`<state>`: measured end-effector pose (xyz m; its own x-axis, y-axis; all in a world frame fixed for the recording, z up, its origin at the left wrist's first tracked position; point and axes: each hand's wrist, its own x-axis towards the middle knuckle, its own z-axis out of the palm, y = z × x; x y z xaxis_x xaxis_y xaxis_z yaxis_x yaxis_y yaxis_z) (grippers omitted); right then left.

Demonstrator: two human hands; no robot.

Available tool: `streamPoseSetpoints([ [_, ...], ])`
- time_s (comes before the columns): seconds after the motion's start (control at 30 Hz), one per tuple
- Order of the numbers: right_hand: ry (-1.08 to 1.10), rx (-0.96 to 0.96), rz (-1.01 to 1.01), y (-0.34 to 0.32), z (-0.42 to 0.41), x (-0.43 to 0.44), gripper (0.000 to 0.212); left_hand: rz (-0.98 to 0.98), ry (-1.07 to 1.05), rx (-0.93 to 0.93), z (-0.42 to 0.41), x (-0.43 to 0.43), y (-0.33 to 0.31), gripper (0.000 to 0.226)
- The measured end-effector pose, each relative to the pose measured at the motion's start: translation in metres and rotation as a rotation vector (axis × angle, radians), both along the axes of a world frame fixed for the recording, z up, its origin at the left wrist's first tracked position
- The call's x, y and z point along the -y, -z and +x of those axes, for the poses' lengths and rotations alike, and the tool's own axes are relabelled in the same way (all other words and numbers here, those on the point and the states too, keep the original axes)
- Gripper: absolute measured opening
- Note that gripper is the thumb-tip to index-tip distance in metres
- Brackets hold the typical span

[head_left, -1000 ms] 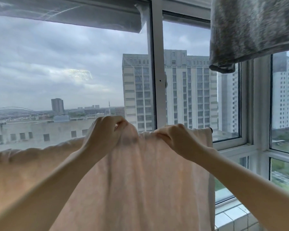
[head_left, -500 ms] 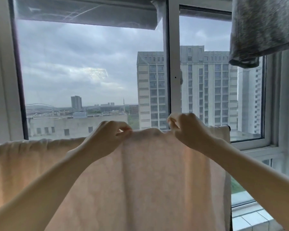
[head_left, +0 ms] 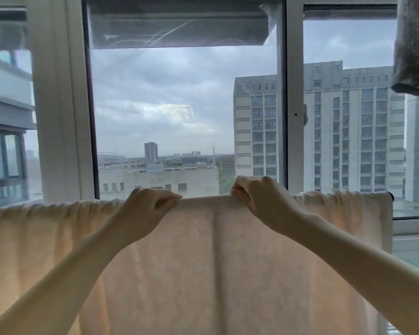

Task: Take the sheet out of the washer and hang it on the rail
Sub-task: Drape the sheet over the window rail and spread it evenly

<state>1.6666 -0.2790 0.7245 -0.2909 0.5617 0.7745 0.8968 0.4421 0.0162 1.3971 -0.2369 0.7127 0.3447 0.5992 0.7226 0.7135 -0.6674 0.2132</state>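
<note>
Across the lower frame, the left hand [head_left: 146, 209] and right hand [head_left: 259, 199] each pinch the pale sheet's [head_left: 203, 262] top fold, slightly apart.

Sheet [head_left: 215, 262]: pale peach cloth, matt, faintly mottled, thin enough for daylight to glow through.
Hanging cloth [head_left: 414, 44], far right: grey, mottled, matt.
Window frame [head_left: 293, 93]: white, smooth, slight sheen.
Panes [head_left: 167, 93]: glossy glass, reflective.
</note>
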Motion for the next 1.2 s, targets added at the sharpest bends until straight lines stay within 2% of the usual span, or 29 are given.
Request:
streamPoseSetpoints([
  [0.4,0.018,0.05,0.021,0.005,0.021,0.021,0.017,0.153,-0.105,0.03,0.03,0.005,0.0,0.018],
  [0.57,0.119,0.165,0.049,0.005,0.029,0.023,0.006,0.127,-0.121,0.057,0.053,0.011,-0.003,0.021],
  [0.73,0.166,0.232,0.039,0.007,0.031,0.022,0.012,0.122,-0.101,0.048,0.077,0.017,-0.014,0.022],
  [0.87,0.118,0.215,0.044,0.009,0.039,0.019,0.007,0.143,-0.084,0.047,0.096,0.02,-0.018,0.023],
  [1.03,0.017,0.15,-0.007,0.012,0.056,0.024,0.026,0.17,-0.054,0.067,0.106,0.017,-0.018,0.022],
  [1.2,0.027,0.189,0.03,0.008,0.064,0.028,0.018,0.196,-0.035,0.085,0.113,0.016,-0.017,0.021],
])
